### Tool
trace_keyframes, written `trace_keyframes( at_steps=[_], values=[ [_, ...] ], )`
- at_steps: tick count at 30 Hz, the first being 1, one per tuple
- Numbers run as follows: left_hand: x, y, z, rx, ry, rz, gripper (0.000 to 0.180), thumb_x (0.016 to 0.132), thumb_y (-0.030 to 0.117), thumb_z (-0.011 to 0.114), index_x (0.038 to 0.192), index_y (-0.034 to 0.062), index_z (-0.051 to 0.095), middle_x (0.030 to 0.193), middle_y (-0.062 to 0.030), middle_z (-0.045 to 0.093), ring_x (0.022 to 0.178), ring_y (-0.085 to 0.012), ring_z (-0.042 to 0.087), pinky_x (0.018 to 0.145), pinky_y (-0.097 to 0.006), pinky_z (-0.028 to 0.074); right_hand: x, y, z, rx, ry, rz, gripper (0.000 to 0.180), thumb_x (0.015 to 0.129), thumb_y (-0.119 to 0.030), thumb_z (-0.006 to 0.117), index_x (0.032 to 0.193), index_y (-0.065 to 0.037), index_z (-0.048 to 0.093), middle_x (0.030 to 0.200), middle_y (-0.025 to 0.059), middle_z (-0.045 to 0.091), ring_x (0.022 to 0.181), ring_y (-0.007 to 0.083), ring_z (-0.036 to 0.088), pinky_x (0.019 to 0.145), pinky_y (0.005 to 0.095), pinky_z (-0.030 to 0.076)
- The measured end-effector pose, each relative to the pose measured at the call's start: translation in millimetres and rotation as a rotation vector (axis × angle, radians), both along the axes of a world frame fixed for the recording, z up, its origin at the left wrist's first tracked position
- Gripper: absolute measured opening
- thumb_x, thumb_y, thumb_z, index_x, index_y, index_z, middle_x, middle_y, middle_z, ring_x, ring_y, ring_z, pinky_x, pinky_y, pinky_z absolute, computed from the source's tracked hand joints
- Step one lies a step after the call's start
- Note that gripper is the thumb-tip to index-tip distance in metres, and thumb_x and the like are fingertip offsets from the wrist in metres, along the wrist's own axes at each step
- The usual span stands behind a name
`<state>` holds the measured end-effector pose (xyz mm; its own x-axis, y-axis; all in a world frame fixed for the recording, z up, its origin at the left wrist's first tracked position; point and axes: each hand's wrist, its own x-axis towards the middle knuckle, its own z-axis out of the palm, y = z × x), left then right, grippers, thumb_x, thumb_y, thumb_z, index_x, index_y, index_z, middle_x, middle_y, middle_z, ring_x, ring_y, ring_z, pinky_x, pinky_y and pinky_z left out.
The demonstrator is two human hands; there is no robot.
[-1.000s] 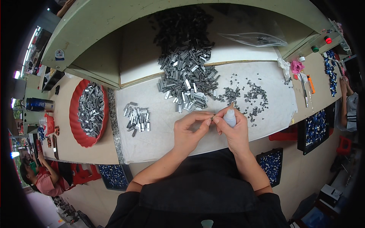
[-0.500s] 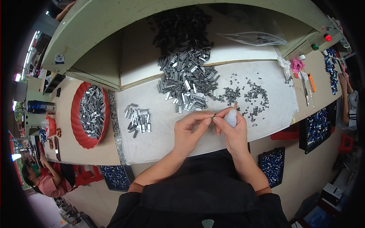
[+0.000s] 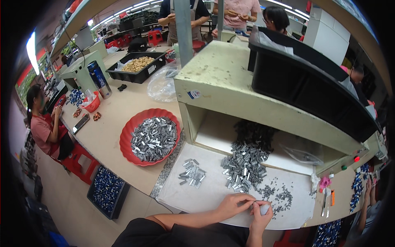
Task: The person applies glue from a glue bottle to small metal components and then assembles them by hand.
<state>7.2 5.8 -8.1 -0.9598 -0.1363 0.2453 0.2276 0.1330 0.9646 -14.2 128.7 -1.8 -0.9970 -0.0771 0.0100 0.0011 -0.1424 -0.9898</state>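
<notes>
Over the white work sheet (image 3: 173,197), my left hand (image 3: 233,206) and my right hand (image 3: 259,220) meet at the fingertips. A small whitish squeeze bottle (image 3: 264,209) is tucked in my right hand. My left thumb and fingers are pinched together; whatever they hold is too small to make out. Just beyond my hands lies a heap of grey rectangular metal pieces (image 3: 242,169), reaching back under the shelf. Tiny dark parts (image 3: 282,196) are scattered beside my right hand. To the left is a smaller group of the grey pieces (image 3: 192,173).
A red scalloped bowl (image 3: 125,142) full of grey pieces stands at left. Behind it are a clear plastic bag (image 3: 161,86), a black tray (image 3: 142,75) and a dark bottle (image 3: 98,79). A pale green shelf unit (image 3: 263,99) rises ahead. A co-worker (image 3: 43,123) sits far left.
The view has swung up and to the left, bringing in the far room and the top of the shelf unit. My hands stay together, the bottle still in the right one.
</notes>
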Motion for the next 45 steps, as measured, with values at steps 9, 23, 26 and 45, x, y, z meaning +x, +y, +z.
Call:
trace_keyframes(
  at_steps=[9,23,26,45],
  values=[
    [-4,4,-5,-0.192,0.183,0.058,0.016,0.078,0.010,0.056,0.092,0.0027,0.060,0.093,-0.0078,0.061,0.082,-0.0212,0.059,0.069,-0.028,0.047,-6,-6,3,0.077,0.058,-0.097,0.008,0.073,0.003,0.056,0.072,0.000,0.049,0.062,0.0037,0.050,0.049,0.0066,0.043,0.045,0.0180,0.036],
    [8,-10,2,0.062,0.128,-0.081,0.019,0.082,0.014,0.052,0.095,0.0018,0.057,0.093,-0.0074,0.060,0.083,-0.0203,0.058,0.072,-0.028,0.045,20,-20,24,0.346,0.154,-0.162,0.005,0.077,-0.002,0.058,0.079,-0.001,0.053,0.063,0.0035,0.048,0.056,0.0104,0.043,0.053,0.0221,0.036],
    [8,-11,2,0.006,0.127,-0.049,0.018,0.083,0.015,0.051,0.095,0.0029,0.058,0.092,-0.0063,0.060,0.080,-0.0208,0.058,0.069,-0.028,0.046,22,-22,28,0.317,0.143,-0.144,0.005,0.077,-0.002,0.058,0.079,-0.001,0.053,0.063,0.0037,0.048,0.056,0.0106,0.043,0.053,0.0222,0.036],
    [10,-11,5,0.153,0.098,-0.118,0.018,0.082,0.014,0.053,0.097,0.0041,0.058,0.091,-0.0063,0.060,0.078,-0.0170,0.058,0.068,-0.026,0.046,25,-17,23,0.207,0.068,-0.117,0.009,0.078,-0.007,0.058,0.078,-0.001,0.052,0.063,0.0049,0.050,0.056,0.0109,0.044,0.052,0.0219,0.035]
  ],
)
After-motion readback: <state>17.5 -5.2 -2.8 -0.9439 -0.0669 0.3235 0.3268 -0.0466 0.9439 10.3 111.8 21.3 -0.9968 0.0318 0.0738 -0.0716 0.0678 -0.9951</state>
